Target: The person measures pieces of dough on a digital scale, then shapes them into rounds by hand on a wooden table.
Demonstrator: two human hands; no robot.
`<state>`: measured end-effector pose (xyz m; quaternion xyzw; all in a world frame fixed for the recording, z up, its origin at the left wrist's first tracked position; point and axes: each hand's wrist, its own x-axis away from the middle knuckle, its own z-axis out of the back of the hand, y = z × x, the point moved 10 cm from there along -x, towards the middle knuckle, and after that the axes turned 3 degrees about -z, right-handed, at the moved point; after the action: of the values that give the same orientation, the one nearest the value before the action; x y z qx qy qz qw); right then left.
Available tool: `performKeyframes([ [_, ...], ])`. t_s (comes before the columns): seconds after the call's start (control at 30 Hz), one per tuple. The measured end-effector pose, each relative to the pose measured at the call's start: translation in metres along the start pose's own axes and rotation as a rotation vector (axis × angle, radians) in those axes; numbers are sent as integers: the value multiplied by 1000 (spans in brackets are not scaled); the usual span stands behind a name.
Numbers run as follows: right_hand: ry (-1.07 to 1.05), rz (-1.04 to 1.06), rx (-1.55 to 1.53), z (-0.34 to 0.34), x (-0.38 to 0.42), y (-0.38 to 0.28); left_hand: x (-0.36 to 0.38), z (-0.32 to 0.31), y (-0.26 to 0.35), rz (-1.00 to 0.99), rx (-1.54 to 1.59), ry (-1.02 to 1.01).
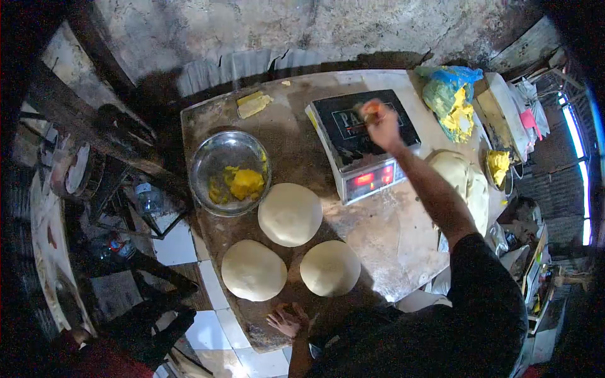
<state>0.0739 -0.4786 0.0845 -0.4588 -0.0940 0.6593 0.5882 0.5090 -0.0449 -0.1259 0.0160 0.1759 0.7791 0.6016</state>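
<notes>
Spreading out on every side of the digital scale (362,135) is a worn, brown-stained table (378,242), dusty with pale smears. Behind the scale rises a rough, patchy wall (353,31) with corrugated metal (246,65) along its foot, while a dark wooden beam (104,135) slants well off to its left, above a floor (211,327) of mostly white tiles. Left of the scale sits a round metal bowl (205,160) with a soft yellow lump (246,183) in it; between them and nearer the person lie three smooth dough balls (290,214). Right of the scale are a big pale dough mass (463,183) and, farther back, a blue-green plastic bag (439,94) smeared yellow. The scale has its red-lit display turned toward the person's side; its black platform looks slightly wider than deep, so the long axis runs across, right end angled a little away. The right hand (381,123) is over that platform, fingers curled but blurred, so I can't tell whether they grip anything. The left hand (287,320) lies open, fingers spread, at the table edge, on the person's side of the scale.
</notes>
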Motion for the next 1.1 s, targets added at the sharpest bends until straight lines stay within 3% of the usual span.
performKeyframes([
  [0.03, -75, 78, -90, -15, 12, -21, 2, -1, -3, -14, -19, 31],
  [0.1, -122, -56, -449, -17, 38, -41, 10, -2, -8, -63, -18, 118],
  [0.13, -107, -356, -715, -7, 47, -12, 12, -6, -10, -72, -2, 102],
  [0.2, -56, -525, -699, 45, 64, 69, 11, -2, -9, -79, 15, 83],
  [0.23, -27, -384, -425, 78, 55, 110, 8, -1, -9, -24, 37, 17],
  [0.3, 186, -298, 411, 144, 32, 114, 4, -4, -10, 38, 58, -50],
  [0.33, 183, -298, 410, 134, 21, 129, 3, -2, -8, 26, 67, -15],
  [0.37, 167, -305, 150, 117, 13, 154, 0, 2, -5, 19, 70, 5],
  [0.4, 151, -304, -114, 98, 3, 136, -3, 7, -2, 12, 74, 26],
  [0.43, 106, -175, -154, 61, 6, 102, -8, 7, 1, 20, 42, 4],
  [0.53, -41, 126, -237, -61, 14, -87, -3, 3, -8, 29, 69, -34],
  [0.57, -109, 61, -570, -98, 23, -123, 4, -5, -15, 69, 83, -24],
  [0.63, -154, -42, -652, -160, 52, -175, 15, -14, -25, 122, 74, -4],
  [0.7, -2, -280, -972, -227, 74, -167, 16, -9, -20, 35, 113, 61],
  [0.73, -88, -434, -716, -242, 86, -157, 21, -21, -27, -5, 60, 25],
  [0.77, -95, -438, -732, -246, 92, -152, 12, -10, -22, 1, 43, 28],
  [0.83, -282, -1014, -1019, -276, 140, -107, -12, 15, -1, 116, 151, -24],
  [0.87, -280, -1159, -953, -259, 158, -100, -9, 11, -2, 69, 73, 23],
  [0.93, -412, -1186, -971, -213, 183, -89, -6, 12, 0, 4, 49, 90],
  [1.0, -363, -1049, -987, -124, 193, -103, -6, 10, 0, -36, 64, 127],
  [1.03, -373, -992, -1162, -80, 197, -122, -9, 13, 3, -49, 68, 140],
  [1.1, -609, -699, -1438, 36, 202, -201, -13, 20, 14, -89, -7, 129],
])
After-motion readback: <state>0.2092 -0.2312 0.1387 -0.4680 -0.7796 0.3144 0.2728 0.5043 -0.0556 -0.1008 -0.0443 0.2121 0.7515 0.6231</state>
